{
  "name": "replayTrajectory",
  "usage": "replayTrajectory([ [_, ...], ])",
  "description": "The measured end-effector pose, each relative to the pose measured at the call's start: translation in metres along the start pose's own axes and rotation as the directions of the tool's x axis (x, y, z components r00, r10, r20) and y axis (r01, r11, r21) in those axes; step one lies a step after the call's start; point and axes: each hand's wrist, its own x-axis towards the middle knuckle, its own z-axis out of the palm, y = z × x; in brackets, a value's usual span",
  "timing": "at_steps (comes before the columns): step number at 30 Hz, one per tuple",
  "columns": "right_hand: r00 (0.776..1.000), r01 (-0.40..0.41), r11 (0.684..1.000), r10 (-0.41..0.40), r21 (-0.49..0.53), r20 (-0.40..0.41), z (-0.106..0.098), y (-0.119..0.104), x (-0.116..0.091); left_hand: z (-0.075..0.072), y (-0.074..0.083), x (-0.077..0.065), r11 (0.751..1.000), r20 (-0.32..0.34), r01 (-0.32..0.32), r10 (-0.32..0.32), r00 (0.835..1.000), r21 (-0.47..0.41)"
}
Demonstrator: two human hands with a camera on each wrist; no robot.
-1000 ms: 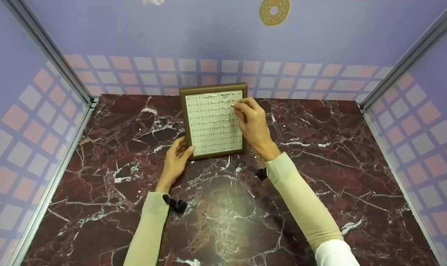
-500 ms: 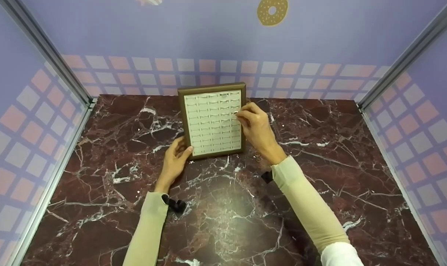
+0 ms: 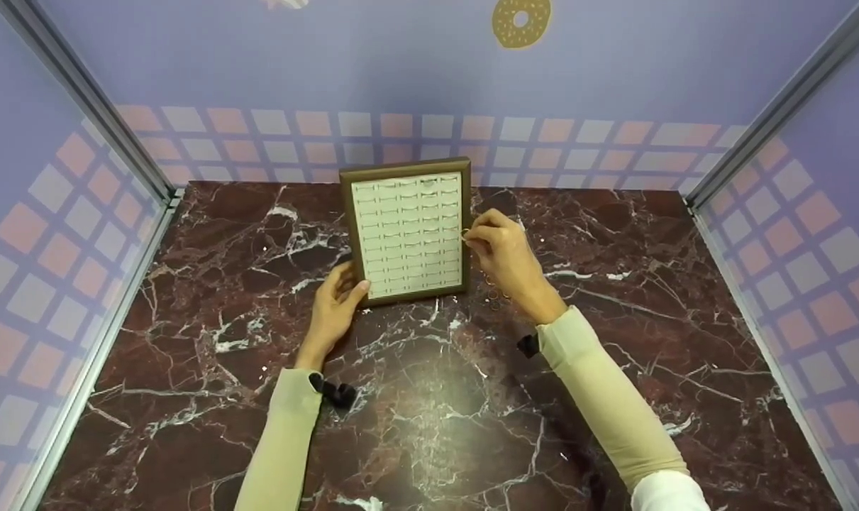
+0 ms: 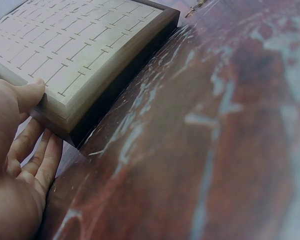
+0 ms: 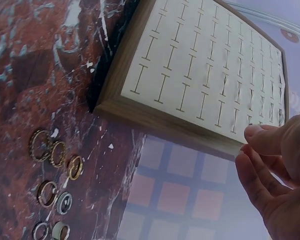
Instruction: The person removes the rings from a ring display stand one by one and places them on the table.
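While left hand (image 3: pixel 333 305) grips it, ring tray (image 3: pixel 408 231) between hands, right hand (image 3: pixel 503 255) loosely curled

My ring display tray (image 3: pixel 408 231) is a brown-framed rectangle with a cream insert cut into rows of short slots. It stands tilted, far edge raised, on the dark red marble table (image 3: pixel 429 397). One ring sits in a slot near the tray's top edge. My left hand (image 3: pixel 337 305) holds the tray's near left corner, thumb on the frame. My right hand (image 3: pixel 503 255) is at the tray's right edge, fingertips together. Loose rings (image 5: pixel 55 185) lie on the table just beside the tray's near right corner.
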Motion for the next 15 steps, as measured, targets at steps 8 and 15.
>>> replayTrajectory([
  [8,0.999,-0.031,0.999,0.031,-0.01,0.033,-0.004,0.007,-0.012,-0.002,0.001,-0.001,1.0,0.006,0.006,-0.006,1.0,-0.007],
  [15,0.998,-0.035,0.999,0.035,0.018,0.043,-0.01,0.01,-0.022,-0.001,0.0,0.0,1.0,0.0,0.002,-0.002,1.0,-0.002],
])
